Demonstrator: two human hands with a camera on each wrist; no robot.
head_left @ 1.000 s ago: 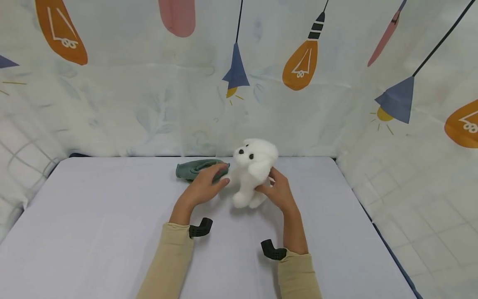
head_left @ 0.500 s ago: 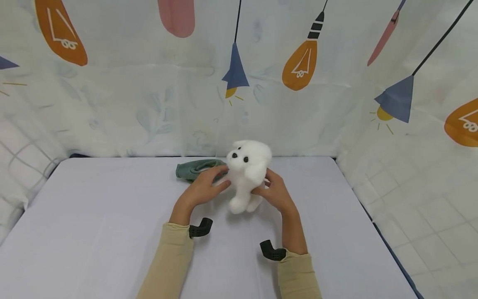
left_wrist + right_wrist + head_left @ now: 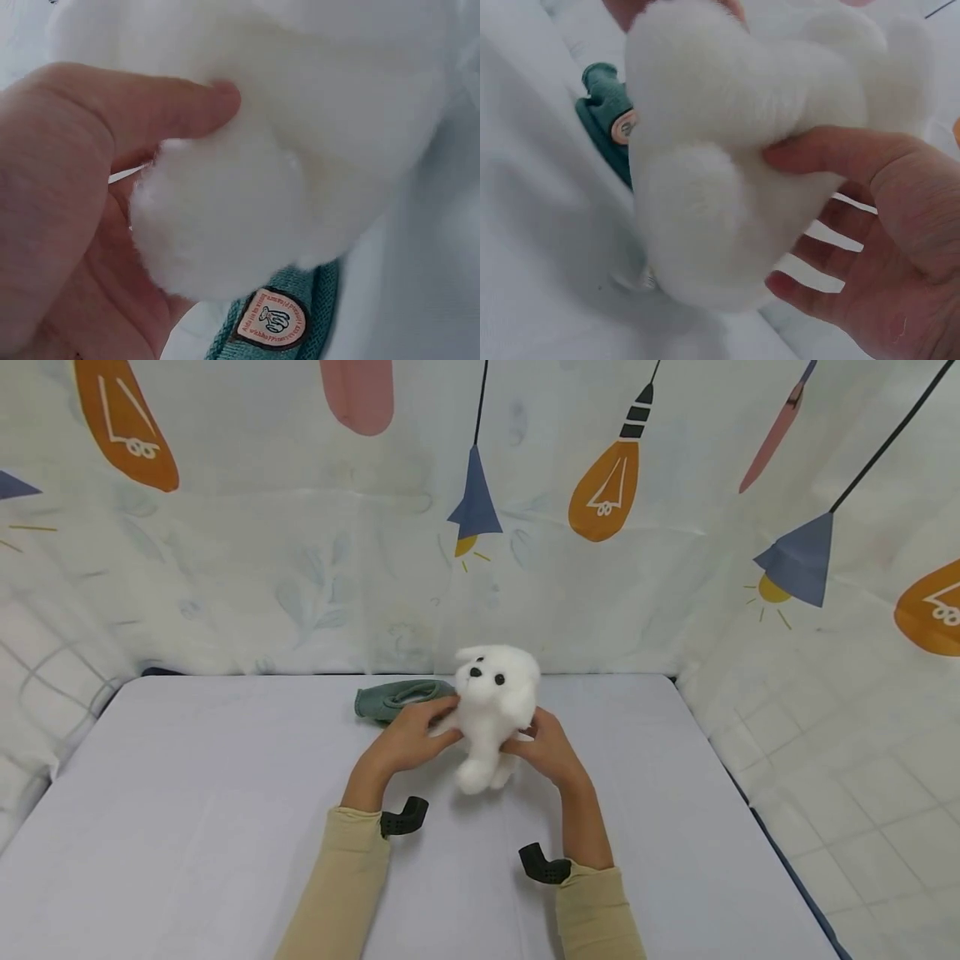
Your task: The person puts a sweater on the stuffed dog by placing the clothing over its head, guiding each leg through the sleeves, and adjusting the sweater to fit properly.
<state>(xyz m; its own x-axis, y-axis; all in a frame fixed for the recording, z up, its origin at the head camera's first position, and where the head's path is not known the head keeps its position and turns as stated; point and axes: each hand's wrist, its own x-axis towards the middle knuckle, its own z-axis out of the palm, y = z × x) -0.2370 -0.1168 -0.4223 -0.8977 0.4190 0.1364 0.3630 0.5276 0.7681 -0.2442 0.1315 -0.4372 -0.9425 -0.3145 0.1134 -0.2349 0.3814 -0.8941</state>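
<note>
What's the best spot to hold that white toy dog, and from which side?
Probably the body of the white toy dog, from the person's right, where the right hand holds it. The dog is upright, and its body narrows below the bulky head, which should limit slipping.

Green cloth (image 3: 378,702) obstructs beyond the left hand (image 3: 408,739), with passage leftward.

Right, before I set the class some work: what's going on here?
A person's left hand and right hand hold a white toy dog, head up, between them. A green knit with a badge lies on the table behind the left hand, held by neither. Whether the dog touches the table is hard to tell.
</note>
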